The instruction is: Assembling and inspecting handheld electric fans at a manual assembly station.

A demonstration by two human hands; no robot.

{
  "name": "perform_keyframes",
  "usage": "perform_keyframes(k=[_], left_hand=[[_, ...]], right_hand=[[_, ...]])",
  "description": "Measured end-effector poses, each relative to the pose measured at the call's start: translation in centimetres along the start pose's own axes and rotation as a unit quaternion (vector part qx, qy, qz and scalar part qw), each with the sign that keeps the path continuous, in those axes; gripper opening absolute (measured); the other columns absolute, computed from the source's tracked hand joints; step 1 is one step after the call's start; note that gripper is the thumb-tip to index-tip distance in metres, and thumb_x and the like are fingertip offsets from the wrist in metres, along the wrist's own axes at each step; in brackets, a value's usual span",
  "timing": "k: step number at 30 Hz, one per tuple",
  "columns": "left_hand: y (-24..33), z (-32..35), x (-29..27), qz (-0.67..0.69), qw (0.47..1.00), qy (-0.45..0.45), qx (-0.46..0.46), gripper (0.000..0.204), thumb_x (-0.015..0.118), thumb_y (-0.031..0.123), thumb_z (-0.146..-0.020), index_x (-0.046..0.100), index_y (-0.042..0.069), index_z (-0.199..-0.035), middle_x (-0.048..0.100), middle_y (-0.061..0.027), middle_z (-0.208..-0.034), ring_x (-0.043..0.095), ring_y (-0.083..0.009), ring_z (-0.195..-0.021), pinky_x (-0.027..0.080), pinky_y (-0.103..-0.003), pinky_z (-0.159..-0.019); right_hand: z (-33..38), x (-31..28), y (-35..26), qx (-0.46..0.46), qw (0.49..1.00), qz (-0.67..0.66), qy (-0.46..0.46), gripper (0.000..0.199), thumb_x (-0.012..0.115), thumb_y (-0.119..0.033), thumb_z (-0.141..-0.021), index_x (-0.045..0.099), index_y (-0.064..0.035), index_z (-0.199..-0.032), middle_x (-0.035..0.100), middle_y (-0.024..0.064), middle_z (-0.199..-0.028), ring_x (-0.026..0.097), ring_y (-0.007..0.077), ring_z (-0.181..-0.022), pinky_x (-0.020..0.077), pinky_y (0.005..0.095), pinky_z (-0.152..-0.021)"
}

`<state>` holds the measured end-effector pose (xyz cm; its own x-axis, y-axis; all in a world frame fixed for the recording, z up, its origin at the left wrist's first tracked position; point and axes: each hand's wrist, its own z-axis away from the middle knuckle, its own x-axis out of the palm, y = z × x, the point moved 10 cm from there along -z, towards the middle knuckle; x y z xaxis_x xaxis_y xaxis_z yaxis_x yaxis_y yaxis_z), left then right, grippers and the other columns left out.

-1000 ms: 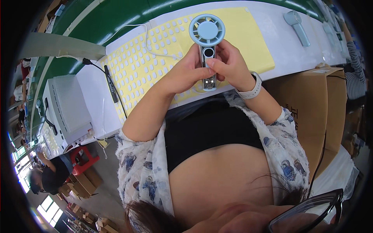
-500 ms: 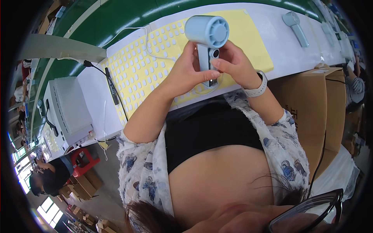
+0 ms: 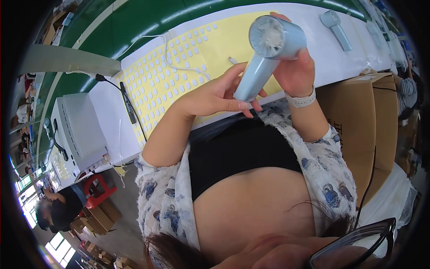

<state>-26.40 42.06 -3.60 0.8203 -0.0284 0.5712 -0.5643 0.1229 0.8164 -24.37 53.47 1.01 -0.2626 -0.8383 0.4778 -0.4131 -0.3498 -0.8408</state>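
A light-blue handheld fan (image 3: pixel 260 74) is tilted above the table's near edge, its round grille facing up and left and its handle slanting down to the left. My right hand (image 3: pixel 295 74) grips it from behind at the head, most of the fingers hidden by the fan. Around the handle's lower end my left hand (image 3: pixel 221 94) is loosely wrapped, thumb in front and fingertips showing past the far side. Below the fan lies a yellow sheet (image 3: pixel 219 45) with rows of small white oval pads (image 3: pixel 170 67). A white cable (image 3: pixel 168 49) curves across it.
A second light-blue fan (image 3: pixel 338 31) lies at the right of the white tabletop. A black pen-like tool (image 3: pixel 128 105) with a cord is left of the sheet. An open cardboard box (image 3: pixel 358 107) stands at right; a white case (image 3: pixel 80 125) is far left. Other people work farther off.
The fan has been turned so its grille side faces me, and has moved right. My right hand shifted to its head; my left hand slid to the handle's lower end.
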Motion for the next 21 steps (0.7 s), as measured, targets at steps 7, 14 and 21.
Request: perform_keyframes(k=[7,14,21], left_hand=[[2.6,0.0,-1.6,-0.365,0.911,0.143,0.13,0.072,0.081,0.01,-0.068,0.045,0.012,-0.131,0.057,-0.0117,-0.107,0.06,-0.0229,-0.097,0.05,-0.034,-0.082],[5.1,0.7,-0.9,-0.518,0.798,0.21,0.228,0.07,0.085,0.013,-0.059,0.054,0.014,-0.122,0.056,-0.0069,-0.091,0.058,-0.0237,-0.083,0.049,-0.032,-0.074],[5.3,0.9,0.1,-0.523,0.788,0.205,0.252,0.07,0.087,0.016,-0.057,0.056,0.015,-0.12,0.056,-0.0053,-0.085,0.057,-0.0211,-0.077,0.05,-0.031,-0.069]], right_hand=[[-0.3,0.9,-0.1,0.033,0.987,-0.134,-0.085,0.072,0.039,-0.051,-0.087,0.034,-0.0012,-0.138,0.054,0.0173,-0.123,0.053,0.03,-0.106,0.0433,0.0395,-0.091],[0.0,-1.1,0.5,0.057,0.982,-0.179,-0.016,0.064,0.036,-0.049,-0.087,0.049,-0.0013,-0.127,0.058,0.0165,-0.114,0.052,0.0295,-0.098,0.0433,0.0388,-0.09],[-0.1,-0.9,0.5,0.049,0.973,-0.212,-0.076,0.065,0.038,-0.052,-0.086,0.052,-0.001,-0.123,0.059,0.0152,-0.109,0.053,0.0285,-0.096,0.0437,0.0386,-0.089]])
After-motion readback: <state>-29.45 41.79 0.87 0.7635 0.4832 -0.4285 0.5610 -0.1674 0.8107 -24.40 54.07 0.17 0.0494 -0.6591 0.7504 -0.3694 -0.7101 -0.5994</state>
